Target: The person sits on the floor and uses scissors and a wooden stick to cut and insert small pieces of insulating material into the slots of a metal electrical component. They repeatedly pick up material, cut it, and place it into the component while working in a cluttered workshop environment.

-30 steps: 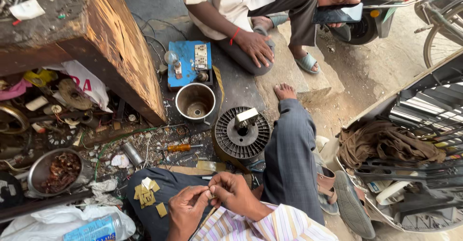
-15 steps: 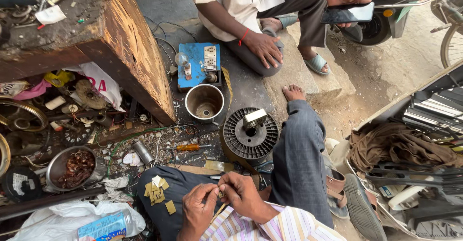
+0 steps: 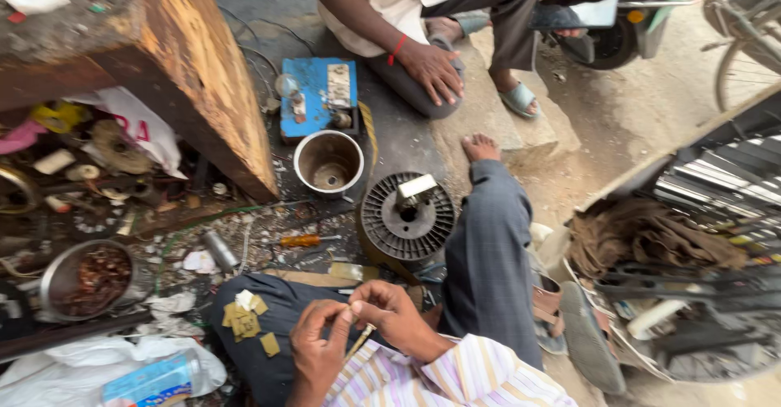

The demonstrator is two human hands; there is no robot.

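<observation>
A steel cup (image 3: 329,161) stands on the ground just behind the black slotted motor core (image 3: 406,216); only a dull residue shows at its bottom. Well to the left of the core, a steel bowl (image 3: 81,281) holds a heap of reddish-brown wire scrap. A blue box (image 3: 319,98) with small fittings on top lies just behind the cup. The left hand (image 3: 319,343) and right hand (image 3: 393,316) meet over the lap, in front of the core. Both are pinched shut, thumb against forefinger, on a thin pale strip (image 3: 359,341) that hangs down slanting between them; its material cannot be told. The fingertips of the two hands touch or nearly touch. Small yellowish paper pieces (image 3: 246,320) lie on the dark trouser knee just left of the left hand. An orange-handled screwdriver (image 3: 303,240) lies on the ground left of the core. Another person sits beyond the cup, one hand (image 3: 434,70) resting on a knee.
</observation>
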